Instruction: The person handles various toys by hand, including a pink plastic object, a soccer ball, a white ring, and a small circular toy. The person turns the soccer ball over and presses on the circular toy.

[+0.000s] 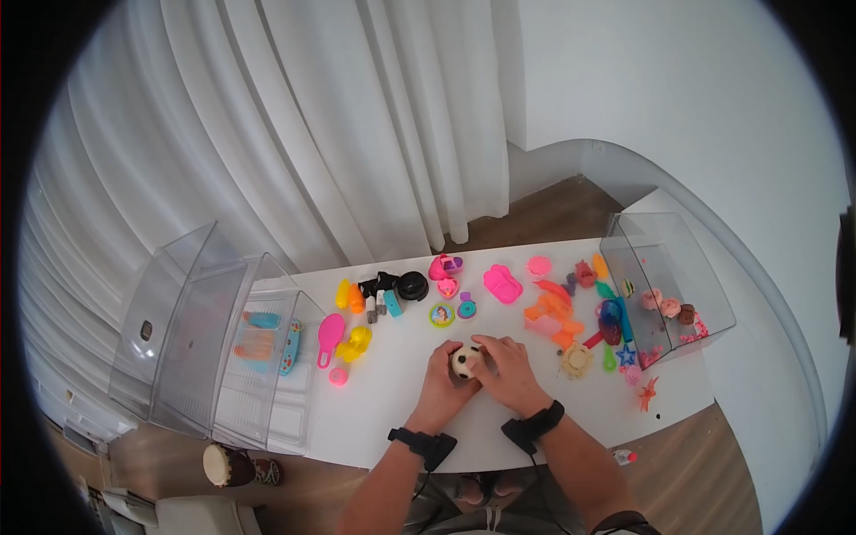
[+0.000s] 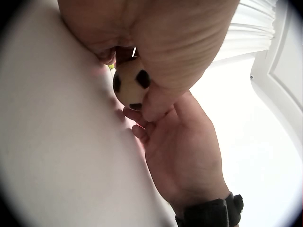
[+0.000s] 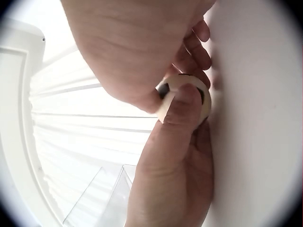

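Note:
A small white ball with black patches [image 1: 464, 363], like a mini soccer ball, is between my two hands near the table's front middle. My left hand [image 1: 435, 390] grips it from the left, and its thumb [image 3: 182, 104] lies across the ball in the right wrist view. From the other side my right hand [image 1: 513, 374] holds it too, thumb and curled fingers at its surface. In the left wrist view the ball [image 2: 128, 82] shows close over the white tabletop, its far side hidden by fingers.
Left on the white table [image 1: 357, 428] stands a clear bin [image 1: 218, 392] with toys inside; another clear bin [image 1: 687, 232] is at the right. Around the hands lie a pink paddle [image 1: 331, 332], a yellow toy [image 1: 355, 343], a pink dish [image 1: 503, 283], a beige ring-shaped toy [image 1: 576, 360] and several others.

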### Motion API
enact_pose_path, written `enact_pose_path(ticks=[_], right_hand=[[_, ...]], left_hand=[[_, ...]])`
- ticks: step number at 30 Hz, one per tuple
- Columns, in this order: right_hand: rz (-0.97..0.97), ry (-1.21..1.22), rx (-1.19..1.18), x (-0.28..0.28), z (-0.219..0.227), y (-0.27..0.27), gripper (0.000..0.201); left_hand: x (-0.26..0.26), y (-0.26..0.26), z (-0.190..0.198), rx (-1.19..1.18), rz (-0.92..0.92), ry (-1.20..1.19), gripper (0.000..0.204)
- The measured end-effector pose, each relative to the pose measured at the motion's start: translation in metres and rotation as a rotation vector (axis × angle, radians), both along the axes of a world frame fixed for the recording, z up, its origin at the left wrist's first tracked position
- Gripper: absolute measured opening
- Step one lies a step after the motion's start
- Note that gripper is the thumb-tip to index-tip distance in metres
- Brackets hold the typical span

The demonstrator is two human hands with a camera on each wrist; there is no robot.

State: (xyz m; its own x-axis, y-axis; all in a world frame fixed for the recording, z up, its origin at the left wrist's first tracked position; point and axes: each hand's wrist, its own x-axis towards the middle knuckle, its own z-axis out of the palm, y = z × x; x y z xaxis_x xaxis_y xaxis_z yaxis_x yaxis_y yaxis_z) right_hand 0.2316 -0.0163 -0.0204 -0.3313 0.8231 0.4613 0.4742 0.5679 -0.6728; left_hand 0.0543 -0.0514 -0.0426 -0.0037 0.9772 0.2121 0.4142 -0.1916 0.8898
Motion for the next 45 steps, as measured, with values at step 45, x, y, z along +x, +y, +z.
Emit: enact_pose_path(ticks=[45], right_hand=[[0.038, 0.276, -0.449, 0.007, 0.005, 0.005, 0.056]], left_hand=[[0.003, -0.006, 0.021, -0.050, 0.018, -0.041, 0.074]])
